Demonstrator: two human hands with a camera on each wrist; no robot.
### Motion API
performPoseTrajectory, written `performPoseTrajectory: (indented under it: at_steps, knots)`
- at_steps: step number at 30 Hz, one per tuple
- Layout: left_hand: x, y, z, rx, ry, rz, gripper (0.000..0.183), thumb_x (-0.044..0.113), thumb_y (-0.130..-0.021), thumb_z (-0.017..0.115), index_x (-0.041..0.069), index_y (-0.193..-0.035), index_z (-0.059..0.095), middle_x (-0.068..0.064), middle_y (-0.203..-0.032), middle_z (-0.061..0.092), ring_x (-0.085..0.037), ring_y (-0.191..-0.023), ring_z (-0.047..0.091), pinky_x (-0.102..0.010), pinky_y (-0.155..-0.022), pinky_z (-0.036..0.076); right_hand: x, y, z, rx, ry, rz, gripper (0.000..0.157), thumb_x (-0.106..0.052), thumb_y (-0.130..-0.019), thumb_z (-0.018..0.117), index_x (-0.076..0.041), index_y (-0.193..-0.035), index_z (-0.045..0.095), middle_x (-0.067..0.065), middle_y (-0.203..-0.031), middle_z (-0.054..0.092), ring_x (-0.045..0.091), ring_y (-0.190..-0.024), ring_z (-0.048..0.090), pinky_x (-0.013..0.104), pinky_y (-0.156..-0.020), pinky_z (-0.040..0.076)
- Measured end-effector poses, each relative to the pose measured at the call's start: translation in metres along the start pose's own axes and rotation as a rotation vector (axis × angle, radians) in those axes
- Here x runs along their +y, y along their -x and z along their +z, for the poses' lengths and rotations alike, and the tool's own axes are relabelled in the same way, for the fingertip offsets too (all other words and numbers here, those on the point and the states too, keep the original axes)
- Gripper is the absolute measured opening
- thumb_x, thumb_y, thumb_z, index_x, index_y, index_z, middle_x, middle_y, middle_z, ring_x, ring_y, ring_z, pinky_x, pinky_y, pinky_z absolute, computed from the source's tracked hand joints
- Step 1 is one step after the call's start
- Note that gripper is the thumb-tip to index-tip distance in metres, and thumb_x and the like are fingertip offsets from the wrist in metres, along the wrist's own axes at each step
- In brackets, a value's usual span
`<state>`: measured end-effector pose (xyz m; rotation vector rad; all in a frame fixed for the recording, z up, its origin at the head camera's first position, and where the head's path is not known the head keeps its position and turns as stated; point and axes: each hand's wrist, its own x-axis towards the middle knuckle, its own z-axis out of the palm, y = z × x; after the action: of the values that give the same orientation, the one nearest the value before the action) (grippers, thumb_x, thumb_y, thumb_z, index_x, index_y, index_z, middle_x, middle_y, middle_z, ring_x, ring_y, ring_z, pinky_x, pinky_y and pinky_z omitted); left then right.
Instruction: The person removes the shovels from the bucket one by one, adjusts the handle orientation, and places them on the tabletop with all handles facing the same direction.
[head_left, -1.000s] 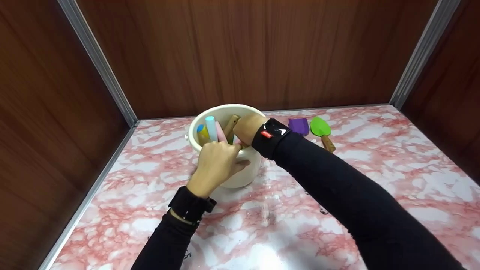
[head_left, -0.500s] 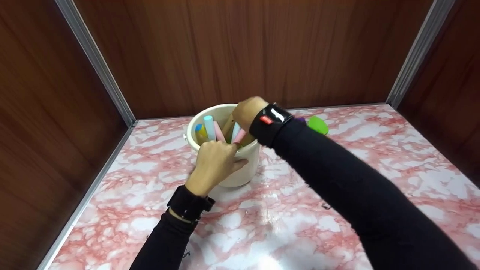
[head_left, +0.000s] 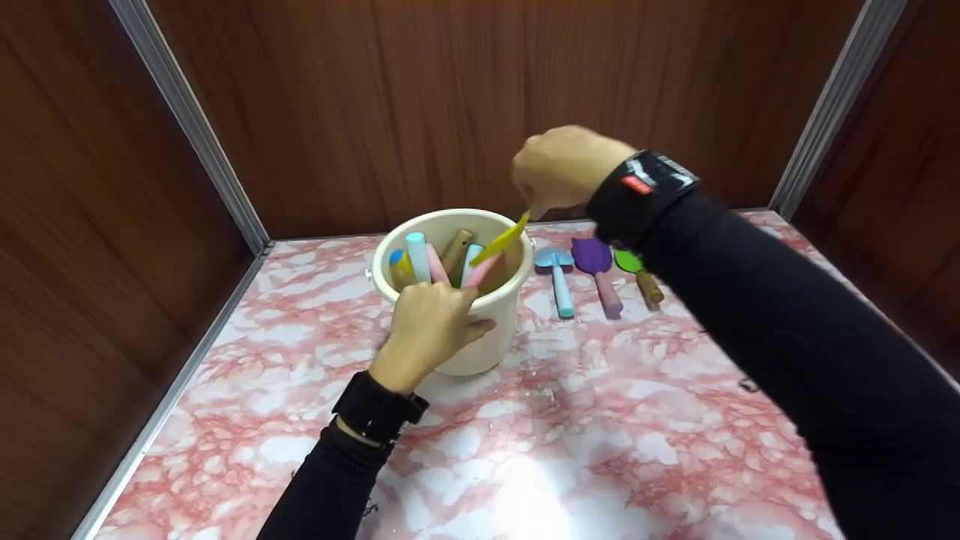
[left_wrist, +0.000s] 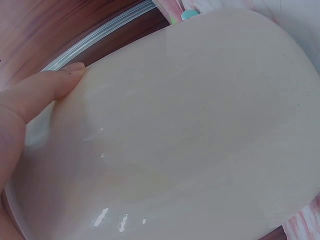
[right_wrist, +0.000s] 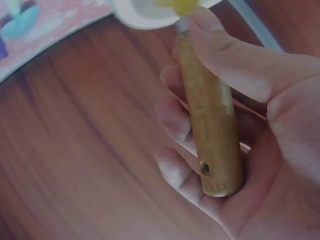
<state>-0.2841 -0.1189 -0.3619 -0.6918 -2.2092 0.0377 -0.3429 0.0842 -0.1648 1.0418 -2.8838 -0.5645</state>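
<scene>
My left hand (head_left: 431, 319) grips the near rim of a cream plastic bucket (head_left: 484, 341), its thumb against the outer wall; the other fingertips are hidden inside. Above the bucket's right side, my right hand (head_left: 570, 165) holds a hand trowel by its wooden handle (right_wrist: 210, 120). The trowel's yellow blade (head_left: 501, 241) points down over the bucket mouth, overlapping the handles there. Several handles stand in the bucket, among them a light blue one (head_left: 418, 255), a pink one (head_left: 437, 266) and a wooden one with a hole (head_left: 456, 251).
Right of the bucket, a light blue hand tool (head_left: 562, 289), a purple shovel (head_left: 592, 255) with a pink handle and a green trowel (head_left: 649, 286) with a wooden handle lie in a row on the marbled table (head_left: 637, 420). Dark wood panels (head_left: 450, 112) enclose the back and sides.
My right hand has risen out of the bucket and moved right, drawing up the yellow trowel. The tools on the table, earlier partly behind my arm, now show more. My left hand stays put.
</scene>
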Motion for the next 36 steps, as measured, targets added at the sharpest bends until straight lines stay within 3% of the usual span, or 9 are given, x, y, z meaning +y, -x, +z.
performPoseTrajectory:
  at_steps: [2,6,12,16,23,28,36]
  knots:
    - [0.000,0.000,0.000,0.001,0.005,-0.004,0.064,0.054,-0.074,0.095,0.014,-0.121,0.076,-0.005,-0.054,0.058,-0.026,-0.043,0.054,-0.043,-0.041,0.047,0.011,0.006,0.001,0.015,0.003,0.017,0.013,-0.020,-0.096,0.077,-0.009,-0.100,0.080,0.008,-0.098,0.079,0.028,-0.083,0.069,0.046,-0.078,0.058]
    - [-0.001,-0.001,0.000,0.008,0.016,-0.016,0.048,0.054,-0.075,0.095,0.013,-0.080,0.070,-0.006,-0.054,0.057,-0.027,-0.043,0.054,-0.044,-0.040,0.046,0.031,0.016,0.010,0.101,0.050,0.049,0.020,-0.025,-0.100,0.075,-0.005,-0.102,0.076,0.013,-0.093,0.077,0.031,-0.072,0.067,0.048,-0.071,0.059]
    - [-0.002,0.000,0.000,0.020,0.011,-0.003,0.049,0.053,-0.077,0.093,0.012,-0.073,0.065,-0.005,-0.054,0.056,-0.026,-0.042,0.053,-0.042,-0.039,0.045,0.066,0.027,0.037,0.246,0.059,0.157,0.012,-0.010,-0.097,0.067,0.000,-0.090,0.068,0.020,-0.085,0.068,0.039,-0.068,0.064,0.059,-0.061,0.057]
    - [-0.002,0.002,0.000,0.021,0.020,0.000,0.049,0.053,-0.077,0.093,0.012,-0.073,0.066,-0.005,-0.055,0.057,-0.025,-0.042,0.052,-0.042,-0.039,0.045,0.087,0.033,0.055,0.229,0.068,0.232,0.018,-0.012,-0.100,0.063,0.005,-0.093,0.067,0.025,-0.090,0.065,0.044,-0.071,0.066,0.061,-0.060,0.057]
    - [-0.002,0.003,-0.003,-0.005,0.029,-0.014,0.049,0.054,-0.078,0.092,0.011,-0.075,0.068,-0.005,-0.055,0.056,-0.023,-0.043,0.051,-0.041,-0.040,0.045,0.114,0.041,0.087,0.157,0.051,0.343,0.026,-0.015,-0.100,0.055,0.006,-0.085,0.062,0.022,-0.075,0.064,0.043,-0.064,0.065,0.058,-0.056,0.055]
    - [-0.001,0.002,-0.004,-0.007,0.022,-0.008,0.049,0.053,-0.078,0.092,0.011,-0.076,0.067,-0.006,-0.055,0.058,-0.024,-0.044,0.053,-0.041,-0.040,0.045,0.133,0.054,0.111,0.111,-0.060,0.392,0.021,-0.007,-0.092,0.053,0.006,-0.081,0.065,0.028,-0.080,0.066,0.046,-0.066,0.066,0.059,-0.056,0.055]
    - [0.000,0.001,-0.005,-0.016,0.017,-0.005,0.050,0.054,-0.079,0.092,0.011,-0.076,0.067,-0.006,-0.056,0.059,-0.024,-0.044,0.053,-0.042,-0.041,0.046,0.152,0.073,0.153,0.108,-0.202,0.466,0.022,0.002,-0.086,0.049,0.012,-0.090,0.068,0.038,-0.092,0.067,0.052,-0.074,0.068,0.065,-0.061,0.056]
